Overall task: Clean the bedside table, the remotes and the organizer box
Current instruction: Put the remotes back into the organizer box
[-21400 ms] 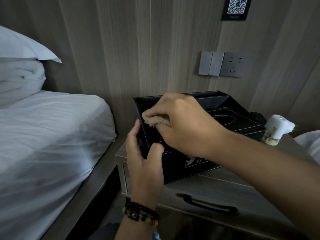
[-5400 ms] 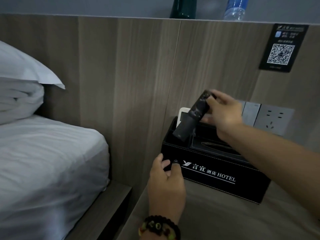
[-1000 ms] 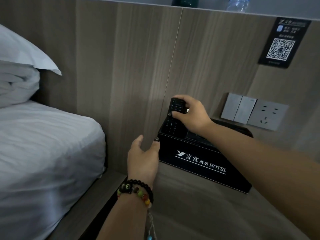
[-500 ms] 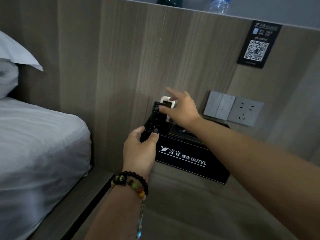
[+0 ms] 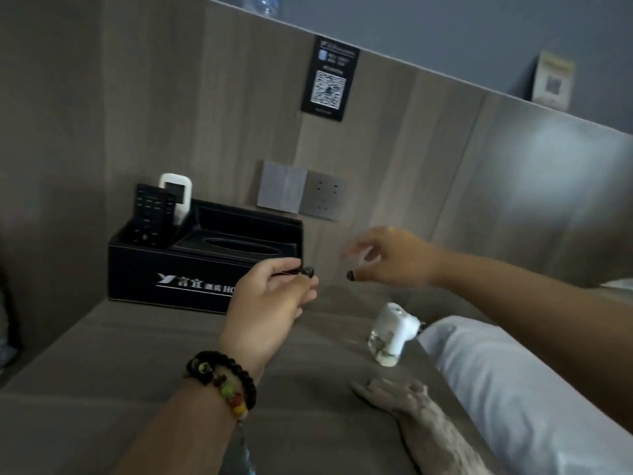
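Note:
The black organizer box [image 5: 178,269] stands at the back left of the bedside table [image 5: 113,365], against the wood wall. A black remote [image 5: 150,214] and a white remote [image 5: 176,192] stand upright in its left compartment. My left hand [image 5: 270,299] hovers in front of the box's right end, fingers relaxed, holding nothing. My right hand [image 5: 390,258] is blurred, in the air to the right of the box, fingers loosely curled and empty. A crumpled brownish cloth [image 5: 414,409] lies on the table near its right front.
A white plug-in device with a clear bottle [image 5: 392,334] stands at the table's right edge. White bedding [image 5: 513,389] borders the table on the right. A switch panel and socket [image 5: 301,195] and a QR sign [image 5: 329,80] are on the wall.
My right hand has let go of the remotes and my left hand has left the box. Both hands moved right, over the table. The view swung to the right.

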Motion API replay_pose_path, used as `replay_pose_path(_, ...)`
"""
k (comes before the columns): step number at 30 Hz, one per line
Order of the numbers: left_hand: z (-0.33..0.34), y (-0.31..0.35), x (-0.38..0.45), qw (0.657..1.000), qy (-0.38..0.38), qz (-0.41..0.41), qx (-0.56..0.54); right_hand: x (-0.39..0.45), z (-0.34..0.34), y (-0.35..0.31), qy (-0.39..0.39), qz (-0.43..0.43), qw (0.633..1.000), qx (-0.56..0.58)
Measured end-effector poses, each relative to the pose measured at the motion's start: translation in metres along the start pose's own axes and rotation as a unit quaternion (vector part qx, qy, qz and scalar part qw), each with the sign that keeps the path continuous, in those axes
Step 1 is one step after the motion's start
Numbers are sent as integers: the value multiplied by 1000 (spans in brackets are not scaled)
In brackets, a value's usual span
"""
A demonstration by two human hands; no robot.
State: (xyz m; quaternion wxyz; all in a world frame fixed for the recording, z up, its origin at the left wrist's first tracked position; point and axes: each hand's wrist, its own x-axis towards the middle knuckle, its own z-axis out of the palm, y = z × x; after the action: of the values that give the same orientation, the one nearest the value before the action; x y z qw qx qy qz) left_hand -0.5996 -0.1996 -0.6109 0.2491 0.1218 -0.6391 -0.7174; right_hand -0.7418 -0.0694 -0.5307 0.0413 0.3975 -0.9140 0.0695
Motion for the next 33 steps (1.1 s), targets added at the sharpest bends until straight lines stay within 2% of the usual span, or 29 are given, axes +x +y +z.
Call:
replay_pose_path(3,31,-5,-8,998,-36,25,47,-21,9,26,-85,23,995,-42)
replay_pose_path(8,60,-24,-6,993,-51,52,90,-40,22,56,-134,22,991,14)
replay_pose_path(12,63,-40,-4,989,-34,72,121,-41,41,69,-129,12,992,-8)
replay_pose_path(15,55,-51,-1,990,-29,72,120,-40,42,65,-81,12,997,-6)
replay_pose_path(18,41,-55,1,988,-30,74,135,-36,31,48,8,12,997,75)
replay_pose_path(20,31,-55,1,985,-35,97,139,-34,21,27,49,24,980,190)
replay_pose_path(23,14,-51,2,981,-44,132,139,-27,9,-10,21,47,938,343)
replay_pose_path(27,-10,-38,7,984,4,153,92,-19,5,-49,-20,46,919,391)
replay_pose_path(33,-53,-22,5,992,11,93,-84,0,-2,-76,16,-75,891,447)
